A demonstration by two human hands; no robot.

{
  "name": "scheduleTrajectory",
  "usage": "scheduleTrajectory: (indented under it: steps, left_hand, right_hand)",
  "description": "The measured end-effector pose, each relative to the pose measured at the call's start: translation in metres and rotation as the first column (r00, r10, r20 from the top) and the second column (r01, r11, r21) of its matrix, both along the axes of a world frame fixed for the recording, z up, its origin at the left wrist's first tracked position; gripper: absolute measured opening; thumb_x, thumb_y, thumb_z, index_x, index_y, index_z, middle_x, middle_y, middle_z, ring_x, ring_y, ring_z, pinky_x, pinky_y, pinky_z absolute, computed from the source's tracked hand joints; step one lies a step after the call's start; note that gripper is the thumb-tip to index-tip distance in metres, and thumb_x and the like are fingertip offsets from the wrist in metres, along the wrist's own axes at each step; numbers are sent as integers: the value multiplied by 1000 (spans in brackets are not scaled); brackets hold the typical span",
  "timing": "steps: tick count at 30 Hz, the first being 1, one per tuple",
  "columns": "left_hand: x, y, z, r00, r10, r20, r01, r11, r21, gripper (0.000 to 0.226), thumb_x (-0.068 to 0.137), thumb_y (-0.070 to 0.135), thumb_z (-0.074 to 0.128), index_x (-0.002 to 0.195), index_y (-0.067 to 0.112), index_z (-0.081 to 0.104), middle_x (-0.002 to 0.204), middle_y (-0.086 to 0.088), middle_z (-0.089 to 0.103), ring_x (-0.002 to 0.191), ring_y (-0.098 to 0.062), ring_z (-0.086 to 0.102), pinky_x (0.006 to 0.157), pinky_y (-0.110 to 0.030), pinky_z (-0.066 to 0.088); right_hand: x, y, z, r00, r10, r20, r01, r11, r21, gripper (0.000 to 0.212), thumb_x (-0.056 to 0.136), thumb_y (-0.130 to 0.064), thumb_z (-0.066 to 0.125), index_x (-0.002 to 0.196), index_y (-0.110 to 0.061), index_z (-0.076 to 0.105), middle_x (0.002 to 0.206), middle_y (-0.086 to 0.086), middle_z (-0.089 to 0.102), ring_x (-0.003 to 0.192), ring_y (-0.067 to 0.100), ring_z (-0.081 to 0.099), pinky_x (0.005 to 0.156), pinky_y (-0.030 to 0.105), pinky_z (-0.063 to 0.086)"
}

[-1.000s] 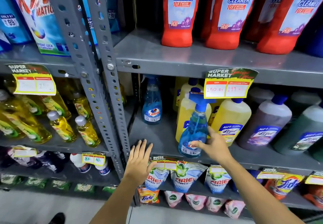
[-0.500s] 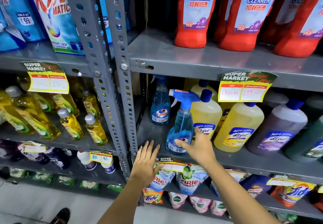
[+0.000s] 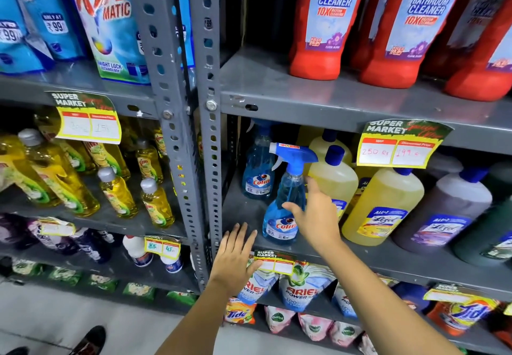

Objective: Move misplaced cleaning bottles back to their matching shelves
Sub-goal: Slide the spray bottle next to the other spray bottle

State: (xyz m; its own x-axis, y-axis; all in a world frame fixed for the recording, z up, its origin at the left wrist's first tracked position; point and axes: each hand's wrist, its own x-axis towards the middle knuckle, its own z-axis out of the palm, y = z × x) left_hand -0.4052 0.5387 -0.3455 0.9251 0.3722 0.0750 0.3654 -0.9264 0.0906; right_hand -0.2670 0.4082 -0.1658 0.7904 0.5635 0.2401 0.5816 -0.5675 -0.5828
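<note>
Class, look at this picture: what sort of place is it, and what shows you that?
Most likely a supermarket cleaning aisle: metal shelves stocked with rows of red bathroom cleaner bottles, and a "Super Market" price tag clipped to the shelf edge.

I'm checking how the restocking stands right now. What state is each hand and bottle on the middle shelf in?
front Colin spray bottle: upright near the shelf edge, right hand on its side
rear Colin spray bottle: upright, deeper in
yellow Lizol bottles: upright, capped
right hand: open, fingers against the front bottle
left hand: open, flat on the shelf edge
</note>
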Motion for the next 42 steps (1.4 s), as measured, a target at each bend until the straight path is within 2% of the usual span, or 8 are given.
scheduleTrajectory:
  steps: [4,9,13,19,24,29,42]
  left_hand:
    - [-1,0,0,1000,1,-8,-1,1000,5,72,95,62,27,147,14,31,150,-15,37,138,-31,31,110,-46,18]
    - [-2,1,1,1000,-3,-22,3,1000,9,72,95,62,26,147,13,33,151,-15,35,138,-31,30,110,-46,18]
    - [-3,-1,3,1000,-4,-30,4,1000,8,72,94,61,24,146,12,34,151,-16,36,138,-32,33,110,-46,18]
    - [-2,-1,2,1000,-4,-31,4,1000,2,73,93,62,26,145,11,37,150,-16,38,137,-32,34,108,-47,19]
    - [-1,0,3,1000,-12,-10,12,1000,13,73,93,62,28,145,11,33,148,-17,40,136,-33,35,109,-46,19]
    - [-2,0,2,1000,-14,-9,15,1000,25,73,92,62,29,146,13,30,149,-17,38,137,-33,34,111,-46,19]
    - [-4,0,5,1000,-22,-7,22,1000,7,72,92,61,29,146,13,32,148,-18,40,135,-34,37,109,-46,20]
  right_hand:
    - [-2,18,-3,998,9,55,-9,1000,0,59,86,-35,69,133,-13,41,120,13,64,97,37,65,75,44,55]
    - [-6,43,-2,996,-14,86,15,1000,-6,57,86,-37,68,129,-10,42,120,10,60,100,36,65,76,45,55]
    - [-5,50,-2,999,4,44,-5,1000,24,55,85,-34,70,127,-11,43,121,9,60,104,35,64,80,46,55]
    - [3,51,2,994,110,-11,-110,994,27,58,85,-32,71,131,-15,40,122,9,65,108,32,63,84,41,53]
    - [7,55,4,980,195,-51,-195,981,6,63,84,-33,71,134,-20,36,121,10,67,108,31,64,87,45,54]
    - [4,58,-2,988,149,-28,-148,989,29,62,84,-35,71,134,-18,37,114,12,69,102,34,66,83,48,55]
    - [3,66,-3,989,142,-52,-142,990,2,63,87,-32,68,138,-20,32,119,11,68,105,33,67,86,47,56]
